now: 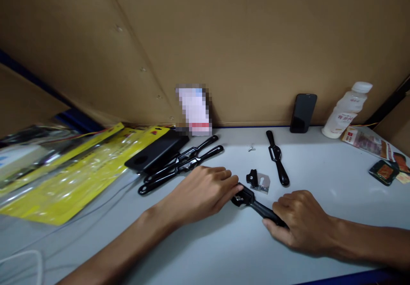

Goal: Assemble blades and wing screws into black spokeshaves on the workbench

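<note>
Both my hands grip a black spokeshave (261, 210) just above the table. My left hand (209, 189) closes around its left end, mostly hiding that handle. Wrapped round the right handle is my right hand (301, 221). Just beyond the spokeshave's middle lie a flat silver blade (264, 182) and a small black cap plate (252, 177), partly overlapping. Farther back are small silver screws (251, 149). A bare black spokeshave body (276, 158) lies to their right. Several more black spokeshaves (188, 161) rest left of centre, near my left hand.
Yellow blister packages (83, 174) and a black box (156, 150) cover the left side. A pixelated phone-like screen (196, 110) and a dark phone (303, 113) lean against the cardboard wall. A bottle (346, 112) and food packets (368, 142) stand at right; a white cable (38, 259) lies front left.
</note>
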`<state>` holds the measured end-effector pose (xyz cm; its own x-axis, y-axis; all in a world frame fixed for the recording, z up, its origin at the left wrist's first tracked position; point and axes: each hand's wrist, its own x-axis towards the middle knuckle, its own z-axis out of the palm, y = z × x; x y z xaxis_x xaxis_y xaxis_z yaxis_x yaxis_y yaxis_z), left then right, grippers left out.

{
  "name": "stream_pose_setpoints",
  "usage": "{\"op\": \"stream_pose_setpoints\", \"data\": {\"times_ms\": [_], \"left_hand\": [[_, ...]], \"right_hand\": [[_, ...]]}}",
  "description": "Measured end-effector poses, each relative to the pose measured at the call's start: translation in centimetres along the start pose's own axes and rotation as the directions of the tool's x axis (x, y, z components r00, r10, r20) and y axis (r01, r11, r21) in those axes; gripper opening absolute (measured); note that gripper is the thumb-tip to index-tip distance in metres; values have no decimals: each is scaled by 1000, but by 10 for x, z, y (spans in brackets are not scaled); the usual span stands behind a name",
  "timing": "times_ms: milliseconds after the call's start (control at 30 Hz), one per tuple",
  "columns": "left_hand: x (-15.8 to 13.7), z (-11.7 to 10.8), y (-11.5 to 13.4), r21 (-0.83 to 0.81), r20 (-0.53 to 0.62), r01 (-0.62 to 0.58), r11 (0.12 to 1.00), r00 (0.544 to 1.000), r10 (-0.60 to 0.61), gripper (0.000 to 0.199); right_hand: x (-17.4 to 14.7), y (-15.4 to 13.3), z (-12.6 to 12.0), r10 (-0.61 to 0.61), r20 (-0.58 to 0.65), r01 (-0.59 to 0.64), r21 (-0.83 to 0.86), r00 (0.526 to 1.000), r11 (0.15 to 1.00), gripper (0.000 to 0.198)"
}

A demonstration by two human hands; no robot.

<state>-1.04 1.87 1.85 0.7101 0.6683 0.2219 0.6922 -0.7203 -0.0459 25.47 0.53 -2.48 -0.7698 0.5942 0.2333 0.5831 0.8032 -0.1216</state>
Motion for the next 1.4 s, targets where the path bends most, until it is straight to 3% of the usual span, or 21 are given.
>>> {"op": "stream_pose_setpoints", "data": {"times_ms": [100,267,433,567,800,900,967,1067,1133,1267,1400], "left_hand": [[0,2,-1,23,-13,51,998,999,-50,49],[2,8,4,28,81,94,995,992,-96,45],[3,10,7,26,112,121,992,986,-123,44],[2,6,9,42,118,103,994,987,-108,48],[3,7,9,34,148,92,995,984,-96,45],[4,3,-1,95,121,197,976,971,-208,44],[3,-2,-15,200,82,326,924,934,-348,39],[-3,-6,-38,391,77,500,773,819,-569,36],[-8,-6,-51,440,125,542,716,752,-647,42],[-13,-3,-61,396,273,569,720,676,-685,54],[-10,-5,-56,425,336,556,714,636,-695,54]], "right_hand": [[0,0,0,-14,-30,14,-2,999,1000,35],[-1,1,-1,-46,-41,48,36,998,998,34],[0,4,-6,-278,-70,280,31,958,959,47],[-1,6,-9,-402,-52,404,36,914,914,41],[-1,3,-5,-250,-165,252,-8,954,968,29],[0,4,-3,-152,-203,148,-33,967,988,28],[1,4,-2,-117,-189,107,-63,975,992,31],[1,5,-2,-116,-169,103,-82,979,991,30],[0,5,-2,-122,-167,109,-82,978,991,28],[-1,6,-3,-121,-158,110,-74,980,991,30],[-2,8,1,-143,-136,132,-90,980,987,32]]}}
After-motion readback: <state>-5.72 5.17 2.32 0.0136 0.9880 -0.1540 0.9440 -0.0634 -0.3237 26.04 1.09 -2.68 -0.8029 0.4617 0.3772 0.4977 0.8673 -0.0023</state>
